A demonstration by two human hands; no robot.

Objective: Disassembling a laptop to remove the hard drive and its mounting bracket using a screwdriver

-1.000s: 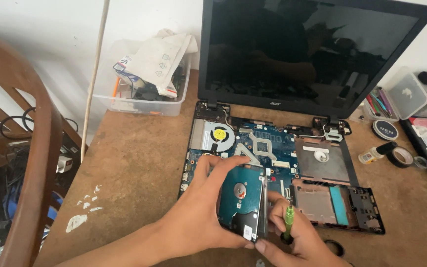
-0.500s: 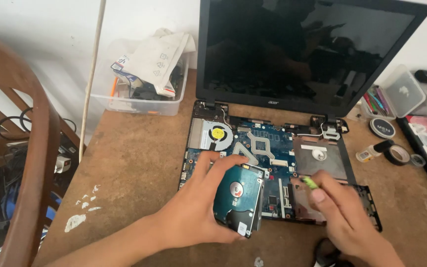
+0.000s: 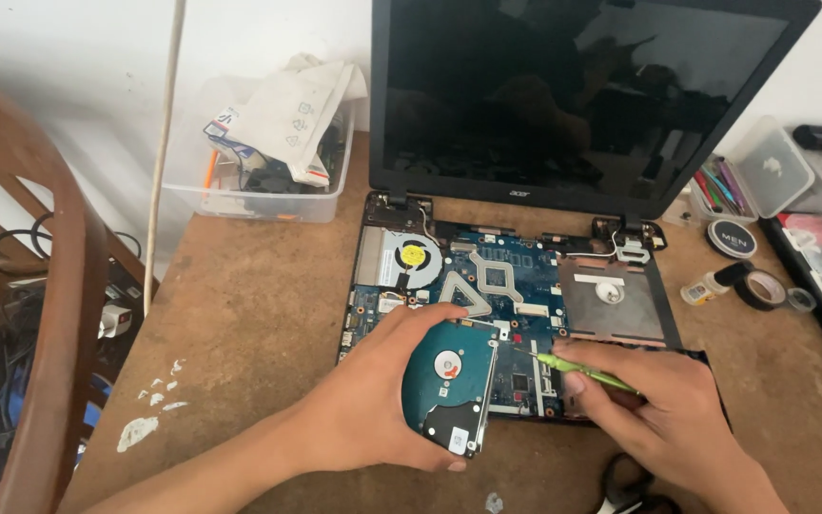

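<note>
Hard drive [image 3: 449, 385]: flat, rectangular, teal circuit-board face up with round silver centre; tilted over the opened laptop's motherboard [image 3: 516, 286], front edge. Left hand [image 3: 373, 405]: fingers curled around the drive's edges, gripping it. Right hand [image 3: 658, 409]: fingers pinched shut on a green-handled screwdriver [image 3: 582, 371], tip toward the board beside the drive.

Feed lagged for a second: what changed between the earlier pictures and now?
The right hand swung its green tool from upright beside the hard drive out right, then back, tip now over the laptop board. The left hand kept holding the drive.
</note>
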